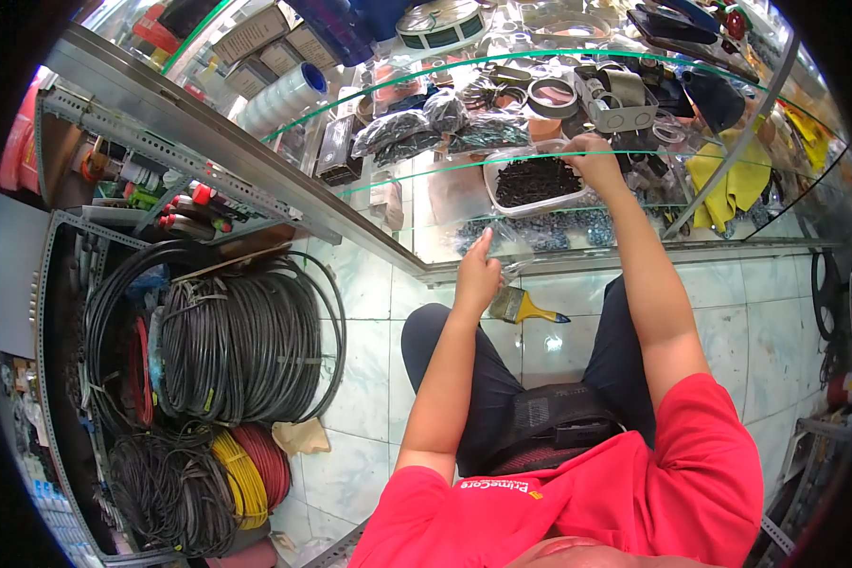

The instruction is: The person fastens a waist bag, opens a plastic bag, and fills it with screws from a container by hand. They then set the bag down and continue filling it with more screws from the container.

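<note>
My right hand (594,165) is closed on the back right rim of a white plastic tub (494,197). Small black screws or similar fasteners (538,182) fill the tub, which is in the glass cabinet. My left hand (479,271) is lower, at the cabinet's front edge, with the index finger pointing up and the other fingers curled. Clear plastic shows beside those fingers; what they hold, if anything, I cannot make out. Just below that hand is a paintbrush (530,308) with a yellow handle, its bristles toward the hand.
Glass shelves (388,175) with green edges cross the cabinet. Bagged black parts (398,133), a grey metal box (620,106) and yellow cloth (734,180) surround the tub. Black cable coils (241,350) stand left on a metal rack. My knees flank the tiled floor (554,355).
</note>
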Demonstrator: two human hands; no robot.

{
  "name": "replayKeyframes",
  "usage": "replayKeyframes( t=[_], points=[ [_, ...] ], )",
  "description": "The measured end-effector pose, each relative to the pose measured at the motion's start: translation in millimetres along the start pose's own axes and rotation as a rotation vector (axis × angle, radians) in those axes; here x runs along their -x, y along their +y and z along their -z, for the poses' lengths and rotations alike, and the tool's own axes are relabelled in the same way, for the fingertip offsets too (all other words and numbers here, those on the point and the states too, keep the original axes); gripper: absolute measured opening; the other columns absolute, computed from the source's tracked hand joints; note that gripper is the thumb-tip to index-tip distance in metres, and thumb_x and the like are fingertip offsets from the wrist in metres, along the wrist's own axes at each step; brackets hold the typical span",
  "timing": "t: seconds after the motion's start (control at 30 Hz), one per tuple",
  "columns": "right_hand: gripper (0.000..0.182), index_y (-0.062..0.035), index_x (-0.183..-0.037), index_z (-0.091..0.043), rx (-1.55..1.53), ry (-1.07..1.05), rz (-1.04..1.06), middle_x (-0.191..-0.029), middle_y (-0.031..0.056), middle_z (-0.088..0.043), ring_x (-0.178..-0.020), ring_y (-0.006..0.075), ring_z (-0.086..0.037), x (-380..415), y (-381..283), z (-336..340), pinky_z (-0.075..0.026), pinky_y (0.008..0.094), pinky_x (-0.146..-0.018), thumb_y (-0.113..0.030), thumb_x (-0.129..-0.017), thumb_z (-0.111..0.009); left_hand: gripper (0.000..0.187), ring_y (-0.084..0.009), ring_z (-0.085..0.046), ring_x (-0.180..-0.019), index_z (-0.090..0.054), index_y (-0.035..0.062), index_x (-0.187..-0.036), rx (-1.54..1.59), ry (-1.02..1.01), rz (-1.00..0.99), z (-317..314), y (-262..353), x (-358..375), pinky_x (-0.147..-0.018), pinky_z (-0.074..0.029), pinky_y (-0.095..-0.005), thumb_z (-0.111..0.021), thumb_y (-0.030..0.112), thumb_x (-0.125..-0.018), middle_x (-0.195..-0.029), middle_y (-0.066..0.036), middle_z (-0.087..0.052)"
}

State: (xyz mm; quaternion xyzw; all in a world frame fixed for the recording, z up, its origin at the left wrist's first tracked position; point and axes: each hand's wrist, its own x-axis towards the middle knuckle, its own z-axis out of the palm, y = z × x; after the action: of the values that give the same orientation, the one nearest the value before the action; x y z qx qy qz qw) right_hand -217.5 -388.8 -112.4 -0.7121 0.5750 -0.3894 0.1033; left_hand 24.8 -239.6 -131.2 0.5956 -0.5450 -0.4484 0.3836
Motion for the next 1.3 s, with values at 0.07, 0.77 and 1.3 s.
replayKeyframes(
  t=[0.07,0.77,1.3],
  points=[
    [0.016,-0.0048,-0.077,-0.066,-0.025,0.058,0.038,-0.074,0.0138,-0.061,-0.072,0.0261,-0.060,-1,-3,4,-0.046,0.0359,-0.065,-0.016,-0.065,-0.068,0.056,-0.0107,-0.051,-0.050,-0.038,0.0058,-0.130,0.006,0.003,-0.010,-1,0,0,-0.046,-0.047,-0.0243,-0.040,-0.004,-0.075,-0.114,-0.013,-0.053],
    [0.018,-0.0039,-0.089,-0.064,-0.539,-0.489,-0.305,-0.072,0.0040,-0.062,-0.063,0.0086,-0.057,9,-68,18,-0.044,0.0231,-0.054,-0.011,-0.073,-0.062,0.057,-0.0094,-0.050,-0.052,-0.036,0.0045,-0.131,0.131,-0.027,0.030,-2,13,3,-0.049,-0.047,-0.0236,-0.042,-0.004,-0.075,-0.112,-0.010,-0.055],
    [0.020,-0.0177,-0.085,-0.067,0.427,-0.195,0.024,-0.092,0.0018,-0.063,-0.093,0.0212,-0.053,15,-28,-16,-0.039,0.0401,-0.075,-0.021,-0.066,-0.067,0.058,-0.0091,-0.051,-0.052,-0.036,0.0056,-0.131,0.120,0.007,0.030,2,7,3,-0.048,-0.047,-0.0235,-0.041,-0.003,-0.074,-0.106,-0.012,-0.056]
  ],
)
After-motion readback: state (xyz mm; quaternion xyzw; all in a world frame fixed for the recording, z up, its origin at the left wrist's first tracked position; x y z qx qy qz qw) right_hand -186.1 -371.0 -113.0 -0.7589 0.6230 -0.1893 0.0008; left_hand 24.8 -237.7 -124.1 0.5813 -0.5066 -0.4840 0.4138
